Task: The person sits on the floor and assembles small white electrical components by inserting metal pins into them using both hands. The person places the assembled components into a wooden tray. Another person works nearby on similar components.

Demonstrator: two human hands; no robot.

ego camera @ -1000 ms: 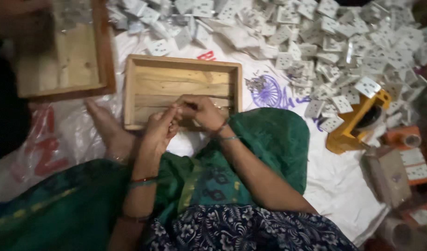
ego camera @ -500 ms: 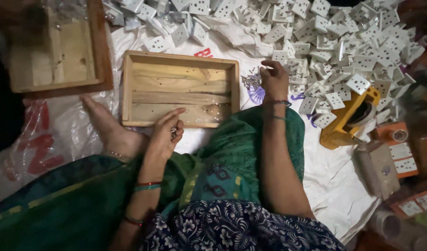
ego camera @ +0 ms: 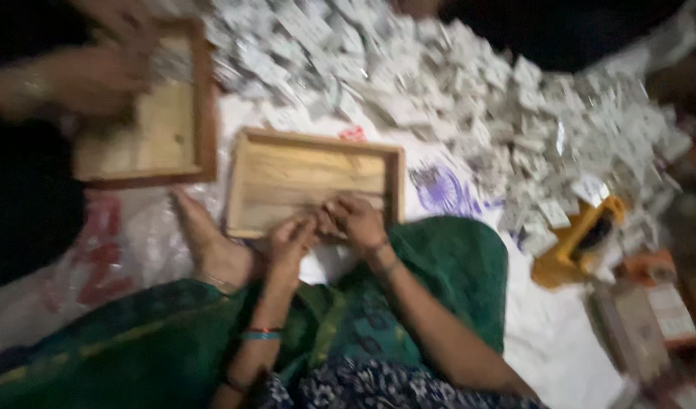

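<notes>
A shallow wooden tray of pale planks, with a darker raised rim, lies flat on the white sheet just beyond the green-clad knee, its long side across the view. Its floor shows bare wood. At its near right corner the left hand and the right hand meet over the rim, fingers curled together around something small; the blur hides what it is.

A large heap of small white packets is spread across the top and right of the white sheet. Blurred cardboard boxes, brownish with orange and white faces, are seen at the right edge, beside a yellow object.
</notes>
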